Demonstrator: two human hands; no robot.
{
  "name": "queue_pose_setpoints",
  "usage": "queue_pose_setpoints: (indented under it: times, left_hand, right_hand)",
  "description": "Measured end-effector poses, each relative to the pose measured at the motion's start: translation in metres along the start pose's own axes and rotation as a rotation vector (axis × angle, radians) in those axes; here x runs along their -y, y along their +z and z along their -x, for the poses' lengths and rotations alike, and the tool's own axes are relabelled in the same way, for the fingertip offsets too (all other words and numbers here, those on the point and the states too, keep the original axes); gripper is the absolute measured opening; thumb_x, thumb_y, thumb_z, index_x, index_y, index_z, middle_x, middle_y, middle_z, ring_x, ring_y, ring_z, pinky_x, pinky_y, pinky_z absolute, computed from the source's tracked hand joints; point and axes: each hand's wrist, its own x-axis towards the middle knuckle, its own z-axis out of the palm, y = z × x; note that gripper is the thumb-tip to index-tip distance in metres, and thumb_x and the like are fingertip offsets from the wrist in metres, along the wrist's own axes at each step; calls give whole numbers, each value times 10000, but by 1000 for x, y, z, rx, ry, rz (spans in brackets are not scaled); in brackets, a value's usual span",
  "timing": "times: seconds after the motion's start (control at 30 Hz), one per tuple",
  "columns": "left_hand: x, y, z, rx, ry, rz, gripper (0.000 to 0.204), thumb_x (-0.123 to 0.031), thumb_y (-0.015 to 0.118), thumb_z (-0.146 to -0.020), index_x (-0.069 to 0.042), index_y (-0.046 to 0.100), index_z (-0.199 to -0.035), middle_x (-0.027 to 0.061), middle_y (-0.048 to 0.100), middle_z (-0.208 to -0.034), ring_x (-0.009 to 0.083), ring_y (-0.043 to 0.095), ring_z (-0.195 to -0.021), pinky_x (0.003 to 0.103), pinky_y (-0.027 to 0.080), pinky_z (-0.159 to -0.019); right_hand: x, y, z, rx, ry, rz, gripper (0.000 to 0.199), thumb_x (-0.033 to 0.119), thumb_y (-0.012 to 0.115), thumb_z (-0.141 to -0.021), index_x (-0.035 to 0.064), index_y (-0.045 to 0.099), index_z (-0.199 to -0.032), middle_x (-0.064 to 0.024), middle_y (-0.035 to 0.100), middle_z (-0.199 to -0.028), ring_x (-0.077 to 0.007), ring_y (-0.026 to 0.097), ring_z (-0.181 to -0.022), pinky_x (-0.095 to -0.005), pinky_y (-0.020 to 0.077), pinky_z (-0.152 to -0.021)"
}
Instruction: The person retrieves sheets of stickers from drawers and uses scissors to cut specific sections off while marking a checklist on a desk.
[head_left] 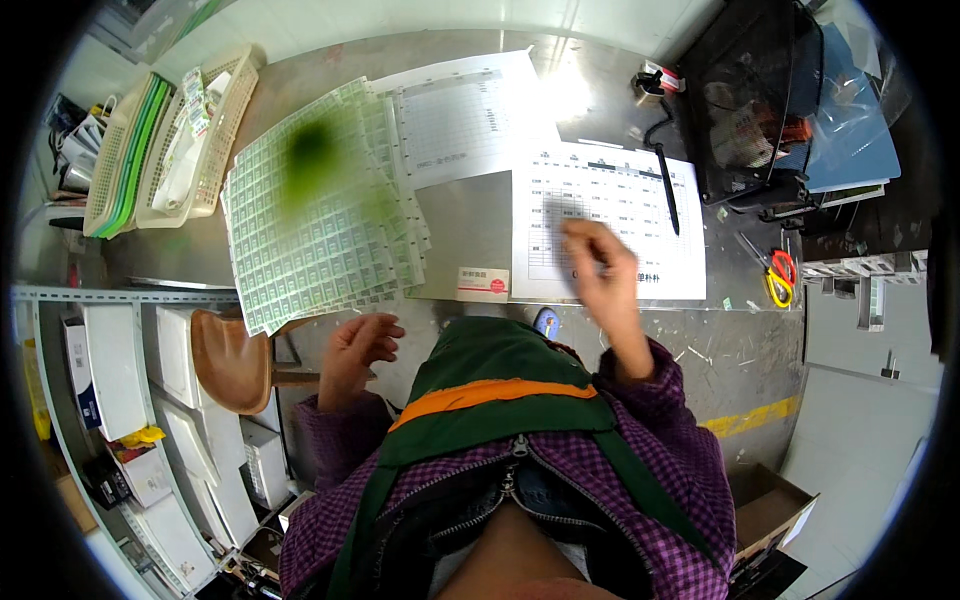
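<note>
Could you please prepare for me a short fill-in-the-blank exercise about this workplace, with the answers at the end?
1. In this view, the right hand covers part of a white sheet on which a black ____ lies.
2. The patterned sheets near the left hand are ____ in colour.
3. The scissors have one red handle and one ____ handle.
4. The green apron has a band of ____ colour across it.

Missing words: pen; green; yellow; orange.
</note>
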Motion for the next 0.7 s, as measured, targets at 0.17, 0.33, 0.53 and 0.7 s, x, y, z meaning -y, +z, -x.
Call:
queue_pose_setpoints:
  times: [0.17,0.33,0.53,0.7]
  left_hand:
    - [-1,37,-2,203,105,-96,227,-96,583,-935,41,650,-1103,116,696,-934,114,614,-730,264,517,-694]
    - [-16,79,-20,279,206,-87,193,-47,596,-922,38,656,-1086,91,689,-916,101,592,-723,249,502,-692]
    - [-18,103,-51,424,333,-171,167,-29,597,-924,23,656,-1072,74,683,-917,104,603,-775,228,494,-699]
    - [-18,117,-56,544,377,-202,159,-12,603,-910,35,646,-1055,99,676,-920,121,619,-778,243,497,-698]
  right_hand:
    - [-41,-75,13,-432,171,122,179,80,585,-941,-40,662,-1050,-63,678,-914,-106,601,-782,-246,497,-715]
    - [-72,-92,20,-597,184,107,193,106,578,-962,-49,660,-1041,-40,651,-855,-73,549,-737,-208,450,-660]
    - [-77,-88,22,-704,212,63,198,161,594,-962,-17,661,-1017,-15,638,-801,-45,525,-689,-190,430,-623]
    - [-80,-91,37,-735,189,196,216,203,590,-966,11,655,-1040,-13,632,-796,-53,545,-695,-204,443,-627]
